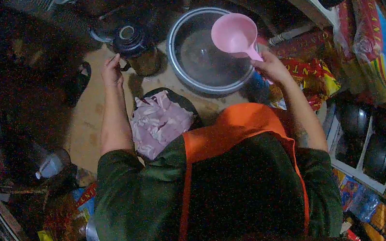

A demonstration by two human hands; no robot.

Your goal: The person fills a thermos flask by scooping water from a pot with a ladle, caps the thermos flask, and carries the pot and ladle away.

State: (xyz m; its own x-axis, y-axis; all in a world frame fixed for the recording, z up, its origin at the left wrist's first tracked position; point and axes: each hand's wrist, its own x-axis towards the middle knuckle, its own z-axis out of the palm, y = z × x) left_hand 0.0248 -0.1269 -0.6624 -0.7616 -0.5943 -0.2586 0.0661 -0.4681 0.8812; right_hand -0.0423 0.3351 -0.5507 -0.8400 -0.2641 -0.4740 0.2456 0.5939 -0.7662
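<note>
My right hand point(271, 67) is closed around the handle of a pink dipper point(234, 33), whose bowl is over the right part of a large round metal basin point(181, 75). Inside the basin the surface looks dark and slightly shiny, like water. My left hand point(111, 71) is curled at the handle of a dark see-through jug point(145, 62) with a black lid, like a blender jug. Between my arms sits a heap of pale pink, creased pieces point(161, 120) in a dark round container point(185, 99); whether they are meat or cloth I cannot tell.
Red and yellow printed sacks point(314, 75) lie to the right, with another printed sack point(65, 220) at lower left. A rack with dark pots point(377, 152) stands at lower right. A whitish bottle point(52, 164) lies at the left. Dim light hides the far corners.
</note>
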